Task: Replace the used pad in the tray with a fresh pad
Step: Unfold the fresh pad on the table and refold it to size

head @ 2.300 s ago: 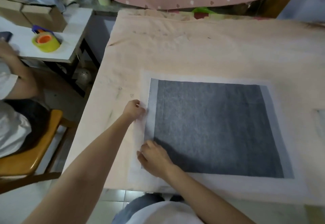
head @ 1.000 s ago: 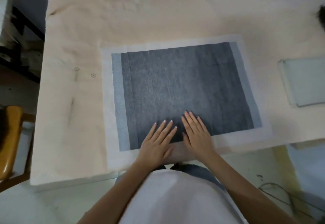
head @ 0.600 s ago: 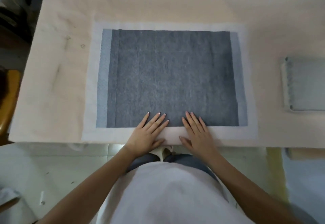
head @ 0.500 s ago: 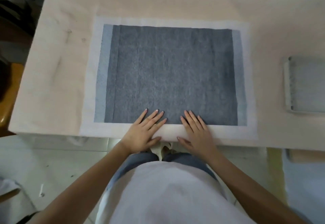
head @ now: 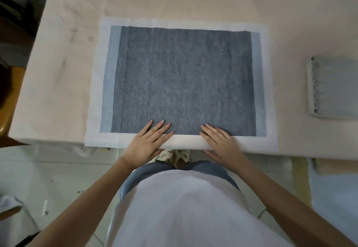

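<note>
Both hands are down on the pad (head: 184, 80), which lies spread flat on the cloth-covered table (head: 64, 84), its dark grey centre framed by paler grey strips at left and right and a white border all round. The left hand (head: 149, 142) lies palm-down at the near edge, fingers straight and fanned, fingertips reaching onto the dark grey field while the palm sits on the white border. The right hand (head: 222, 140) mirrors it just to the right, also flat with its fingers straight and close together, pressing the same near edge; its thumb hangs below the table's lip. The two hands are near each other but apart, a stretch of white border showing between them. That near border runs right along the table's front edge and slightly overhangs it at the left corner. Off to the right, well apart from the pad, a pale grey tray (head: 310, 84) sits on the table, partly cut off by the frame; what lines its inside is too blurred to make out. The person stands close against the table in a white top (head: 184, 208) and blue trousers, light shoes (head: 174, 156) showing on the tiled floor (head: 58, 179) below the hands. At the far left edge a bit of an orange-brown chair (head: 7, 103) peeks in.
</note>
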The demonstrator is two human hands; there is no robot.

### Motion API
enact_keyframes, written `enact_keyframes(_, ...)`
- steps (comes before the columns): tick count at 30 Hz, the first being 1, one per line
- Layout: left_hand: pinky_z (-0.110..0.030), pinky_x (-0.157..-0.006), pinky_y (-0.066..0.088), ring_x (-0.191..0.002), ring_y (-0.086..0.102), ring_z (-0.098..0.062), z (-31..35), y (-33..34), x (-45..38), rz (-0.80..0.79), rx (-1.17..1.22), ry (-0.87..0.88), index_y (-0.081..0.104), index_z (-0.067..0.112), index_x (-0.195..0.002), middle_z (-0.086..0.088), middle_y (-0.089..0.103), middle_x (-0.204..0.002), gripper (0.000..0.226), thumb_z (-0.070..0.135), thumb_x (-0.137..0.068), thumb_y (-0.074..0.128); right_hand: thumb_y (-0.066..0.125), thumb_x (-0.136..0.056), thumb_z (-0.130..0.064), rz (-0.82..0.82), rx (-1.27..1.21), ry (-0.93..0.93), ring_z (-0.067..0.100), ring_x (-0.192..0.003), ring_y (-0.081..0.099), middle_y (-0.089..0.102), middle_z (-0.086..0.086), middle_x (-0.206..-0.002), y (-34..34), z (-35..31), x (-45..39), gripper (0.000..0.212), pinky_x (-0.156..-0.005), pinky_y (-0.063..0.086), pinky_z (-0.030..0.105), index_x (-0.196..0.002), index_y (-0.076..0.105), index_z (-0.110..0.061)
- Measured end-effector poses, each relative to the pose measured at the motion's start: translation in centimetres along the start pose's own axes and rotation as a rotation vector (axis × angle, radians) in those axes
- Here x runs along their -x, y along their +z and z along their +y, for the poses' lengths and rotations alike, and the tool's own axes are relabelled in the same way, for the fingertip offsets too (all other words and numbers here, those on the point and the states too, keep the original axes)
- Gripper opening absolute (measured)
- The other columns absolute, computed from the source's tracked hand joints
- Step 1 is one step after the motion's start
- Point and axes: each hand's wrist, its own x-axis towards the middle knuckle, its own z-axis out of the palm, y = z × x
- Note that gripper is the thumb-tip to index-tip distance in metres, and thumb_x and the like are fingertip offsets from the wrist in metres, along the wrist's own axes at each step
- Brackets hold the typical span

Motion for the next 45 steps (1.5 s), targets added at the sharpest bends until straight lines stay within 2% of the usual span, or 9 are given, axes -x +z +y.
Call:
enact_keyframes(5,-0.046,-0.116,0.018,-0.142,0.028,-0.024,1.0,0.4,1.2,0.034,-0.014,-0.093,0.029,0.019,-0.147,-0.004,0.032,-0.153,0.055,0.030,-0.095,0.040,0.045,-0.087,-0.033,0.155,-0.062,0.113,0.020,-0.120,0.053,0.061,0.007,-0.129,-0.1,-0.7,0.9,0.041,-0.098,0.033,0.031,-0.115,0.066,-0.011)
enact_keyframes(15,-0.046,-0.114,0.023,-0.138,0.036,-0.025,1.6,0.2,1.2,0.117,0.071,-0.138,0.042,0.016,-0.141,-0.004,0.042,-0.148,0.061,0.005,-0.084,0.059,0.048,-0.082,-0.016,0.338,-0.051,0.151,0.024,-0.106,0.064,0.068,0.007,-0.116,0.0,-0.8,1.2,0.028,-0.086,0.040,0.030,-0.097,0.072,-0.010)
enact_keyframes(21,-0.045,-0.110,0.029,-0.133,0.044,-0.025,1.4,-0.9,1.7,0.155,0.054,-0.094,0.052,0.012,-0.136,-0.005,0.049,-0.142,0.051,0.005,-0.088,0.039,0.047,-0.083,-0.013,0.410,0.000,0.225,0.024,-0.088,0.069,0.072,0.007,-0.100,0.0,-1.2,1.9,0.028,-0.078,0.043,0.030,-0.090,0.073,-0.008)
enact_keyframes(26,-0.033,-0.091,0.040,-0.096,0.067,-0.025,1.4,-3.2,1.1,0.313,-0.014,-0.152,0.069,0.012,-0.111,-0.003,0.069,-0.107,0.033,0.009,-0.085,0.049,0.047,-0.082,-0.011,0.528,-0.011,0.321,0.026,-0.068,0.067,0.071,0.006,-0.081,-2.0,-1.1,2.3,0.027,-0.069,0.048,0.033,-0.089,0.073,-0.006)
enact_keyframes(28,-0.031,-0.081,0.037,-0.076,0.063,-0.026,1.0,-4.9,0.3,0.377,-0.054,-0.185,0.066,0.012,-0.103,-0.002,0.066,-0.087,0.024,0.007,-0.081,0.058,0.045,-0.082,-0.012,0.551,0.018,0.381,0.025,-0.066,0.065,0.070,0.004,-0.077,-3.4,-1.0,1.6,0.028,-0.070,0.042,0.033,-0.088,0.072,-0.008)
enact_keyframes(32,-0.033,-0.072,0.035,-0.060,0.057,-0.025,-1.4,-8.4,-3.2,0.432,-0.161,-0.251,0.068,0.014,-0.090,-0.002,0.057,-0.065,0.009,0.011,-0.082,0.064,0.045,-0.076,-0.014,0.604,0.026,0.473,0.026,-0.062,0.060,0.067,0.003,-0.069,-6.7,0.3,-1.5,0.028,-0.069,0.036,0.034,-0.084,0.071,-0.010)
enact_keyframes(36,-0.035,-0.068,0.034,-0.052,0.054,-0.025,-5.4,-10.1,-7.8,0.399,-0.264,-0.311,0.063,0.015,-0.068,-0.002,0.055,-0.056,0.026,0.026,-0.091,0.055,0.045,-0.074,-0.019,0.570,0.036,0.450,0.027,-0.060,0.056,0.063,0.003,-0.064,-8.4,3.4,-5.5,0.024,-0.067,0.033,0.035,-0.075,0.068,-0.011)
enact_keyframes(42,-0.029,-0.067,0.043,-0.046,0.052,-0.024,-10.0,-9.4,-12.5,0.249,-0.299,-0.324,0.061,0.013,-0.054,-0.003,0.054,-0.051,0.035,0.032,-0.082,0.050,0.042,-0.076,-0.019,0.451,0.114,0.407,0.028,-0.057,0.054,0.058,0.004,-0.058,-7.7,8.0,-11.3,0.024,-0.066,0.027,0.033,-0.065,0.063,-0.012)
enact_keyframes(45,-0.033,-0.069,0.030,-0.052,0.055,-0.025,-11.1,-8.0,-13.3,0.219,-0.289,-0.338,0.065,0.011,-0.058,-0.006,0.056,-0.059,0.035,0.032,-0.080,0.048,0.038,-0.076,-0.022,0.356,0.126,0.425,0.028,-0.058,0.055,0.058,0.004,-0.059,-6.5,8.9,-13.0,0.030,-0.063,0.038,0.031,-0.064,0.064,-0.013)
